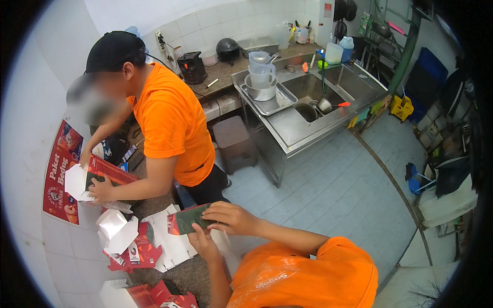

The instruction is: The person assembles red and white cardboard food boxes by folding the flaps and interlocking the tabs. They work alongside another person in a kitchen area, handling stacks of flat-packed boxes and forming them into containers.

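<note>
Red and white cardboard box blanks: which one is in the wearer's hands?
The folded red and white cardboard blank, pinched between left hand and right hand; others lie on the counter.

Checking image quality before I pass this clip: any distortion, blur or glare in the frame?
Head view: strong fisheye bending, the steel sink counter and floor tiles curve, black vignette rings the rim. Lighting is even and bright, with mild sheen on the sink. The co-worker's face is blurred; the hands folding a flat green-and-red cardboard box blank are fairly sharp.

Both forearms reach up from the near edge. The left hand [203, 242] curls, fingers up; the right hand [229, 217] arches over it, grip closed.
</note>
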The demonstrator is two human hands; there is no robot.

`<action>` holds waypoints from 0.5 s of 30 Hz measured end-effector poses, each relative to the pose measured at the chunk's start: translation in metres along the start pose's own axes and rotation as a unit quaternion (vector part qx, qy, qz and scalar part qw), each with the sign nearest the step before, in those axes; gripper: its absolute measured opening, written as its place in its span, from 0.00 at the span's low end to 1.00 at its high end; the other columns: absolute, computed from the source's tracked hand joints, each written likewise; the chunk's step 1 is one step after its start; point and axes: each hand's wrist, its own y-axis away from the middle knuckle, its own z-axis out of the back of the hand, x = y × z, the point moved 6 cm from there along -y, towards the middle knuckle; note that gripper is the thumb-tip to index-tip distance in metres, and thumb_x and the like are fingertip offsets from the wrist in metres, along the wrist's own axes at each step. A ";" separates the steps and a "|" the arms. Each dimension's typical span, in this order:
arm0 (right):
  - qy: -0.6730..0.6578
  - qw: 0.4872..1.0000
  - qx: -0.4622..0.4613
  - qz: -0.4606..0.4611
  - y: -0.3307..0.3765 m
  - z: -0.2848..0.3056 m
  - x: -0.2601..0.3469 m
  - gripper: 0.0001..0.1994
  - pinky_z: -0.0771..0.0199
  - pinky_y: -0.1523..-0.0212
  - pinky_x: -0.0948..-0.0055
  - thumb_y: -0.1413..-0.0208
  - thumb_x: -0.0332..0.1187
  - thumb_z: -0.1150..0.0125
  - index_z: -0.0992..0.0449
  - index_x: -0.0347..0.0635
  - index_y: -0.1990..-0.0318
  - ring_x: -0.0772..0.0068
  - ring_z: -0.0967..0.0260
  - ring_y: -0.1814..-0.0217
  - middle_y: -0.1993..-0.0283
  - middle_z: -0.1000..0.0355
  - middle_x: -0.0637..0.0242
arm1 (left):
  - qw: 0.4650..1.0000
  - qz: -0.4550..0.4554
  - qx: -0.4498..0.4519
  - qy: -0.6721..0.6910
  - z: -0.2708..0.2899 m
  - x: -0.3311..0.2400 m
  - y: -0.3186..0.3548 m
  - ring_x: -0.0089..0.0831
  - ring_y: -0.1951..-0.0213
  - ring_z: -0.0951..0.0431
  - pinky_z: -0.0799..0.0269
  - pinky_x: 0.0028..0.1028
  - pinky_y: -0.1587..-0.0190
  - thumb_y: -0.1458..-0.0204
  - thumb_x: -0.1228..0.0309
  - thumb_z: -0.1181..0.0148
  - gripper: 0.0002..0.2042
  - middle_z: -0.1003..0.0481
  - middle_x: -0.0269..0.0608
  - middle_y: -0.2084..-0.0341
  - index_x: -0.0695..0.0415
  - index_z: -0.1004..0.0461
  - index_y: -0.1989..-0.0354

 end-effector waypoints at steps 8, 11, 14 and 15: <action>0.070 0.997 -0.004 0.042 0.005 0.002 0.007 0.17 0.22 0.50 0.64 0.49 0.33 0.26 0.18 0.35 0.54 0.57 0.24 0.51 0.53 0.21 0.60 | 0.997 0.022 0.040 0.067 -0.015 0.008 -0.007 0.26 0.55 0.24 0.28 0.26 0.53 0.28 0.60 0.54 0.17 0.25 0.42 0.55 0.64 0.31 0.46; 0.059 0.996 -0.043 0.042 0.006 0.005 0.002 0.18 0.23 0.50 0.63 0.50 0.35 0.25 0.18 0.36 0.54 0.58 0.24 0.50 0.52 0.21 0.61 | 0.995 -0.004 0.059 0.074 -0.013 0.009 -0.013 0.28 0.55 0.23 0.29 0.27 0.51 0.28 0.62 0.55 0.17 0.25 0.45 0.55 0.66 0.30 0.48; 0.061 0.995 -0.043 0.069 0.003 0.007 0.000 0.18 0.23 0.47 0.60 0.51 0.37 0.24 0.17 0.37 0.54 0.58 0.25 0.46 0.50 0.21 0.64 | 0.998 -0.002 0.039 0.058 -0.025 -0.009 -0.005 0.33 0.54 0.22 0.27 0.29 0.51 0.29 0.62 0.55 0.18 0.24 0.49 0.56 0.68 0.30 0.49; 0.063 0.994 -0.039 0.084 0.001 0.006 0.001 0.18 0.24 0.46 0.59 0.51 0.37 0.24 0.17 0.38 0.54 0.57 0.25 0.45 0.49 0.21 0.65 | 0.998 -0.007 0.021 0.056 -0.027 -0.014 -0.003 0.34 0.54 0.22 0.27 0.30 0.51 0.29 0.62 0.55 0.18 0.24 0.49 0.56 0.68 0.30 0.49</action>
